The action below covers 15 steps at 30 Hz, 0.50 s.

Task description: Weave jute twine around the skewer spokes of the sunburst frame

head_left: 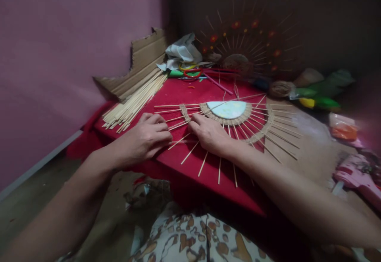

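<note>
At the worktop's far left edge leans one torn, ridged cardboard sheet (145,60); beside it lies one bundle of pale, thin sticks (137,99), too many to count, its near ends fanned towards the left edge; next comes the left hand (153,135), its fingers curled narrow at the tip of a thin strand stretching to the other hand, though the pads are hidden and I cannot tell how firm the hold is; behind, near the far edge, sit one crumpled whitish sheet (183,52) and one pair of red and yellow loops (193,73), hard and smooth.

On the worktop (175,91), spread with red cloth, the half-round frame (228,122) lies across the middle, several stick ends jutting past the near edge; it has one smooth pale half-disc, a coarse twine band around its curve, and an outer woven band with a gap in it; the right hand (206,133) has its fingers bent closely over the sticks at that band's left piece, holding the frame, while the forearm covers some sticks.

Beyond the far edge stands one flowered fan (238,42) with at least five red blooms; rightward come one twine roll (279,89), one orange packet (343,129) and, at the right edge, one pink glue gun (354,173).
</note>
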Available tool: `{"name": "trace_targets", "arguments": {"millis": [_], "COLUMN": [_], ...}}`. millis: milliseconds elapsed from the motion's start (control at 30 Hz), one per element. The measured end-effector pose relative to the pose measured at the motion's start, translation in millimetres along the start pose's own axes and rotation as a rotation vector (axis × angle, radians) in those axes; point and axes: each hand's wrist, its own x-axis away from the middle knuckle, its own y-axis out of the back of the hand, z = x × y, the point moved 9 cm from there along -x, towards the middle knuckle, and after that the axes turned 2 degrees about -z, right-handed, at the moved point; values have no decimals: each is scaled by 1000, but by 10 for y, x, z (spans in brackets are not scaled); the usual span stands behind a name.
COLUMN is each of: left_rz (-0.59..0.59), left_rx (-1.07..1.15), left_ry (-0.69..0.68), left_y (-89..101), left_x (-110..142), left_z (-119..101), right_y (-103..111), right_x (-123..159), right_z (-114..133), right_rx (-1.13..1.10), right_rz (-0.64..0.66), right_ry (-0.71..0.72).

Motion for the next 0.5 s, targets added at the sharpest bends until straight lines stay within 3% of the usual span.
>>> {"name": "trace_targets", "arguments": {"millis": [233,500], "left_rz": [120,94], "left_rx": [-51,-35], "left_ry": [24,-1], "left_y": [-42,42], "left_x": [207,305], "left_z": [-39,-126], "right_y": [8,3], "right_x": [14,18], "right_z": [-32,-48], "right_rx": [-44,-48], "right_rz": [-11,-7], "right_ry": [-39,-51]}}
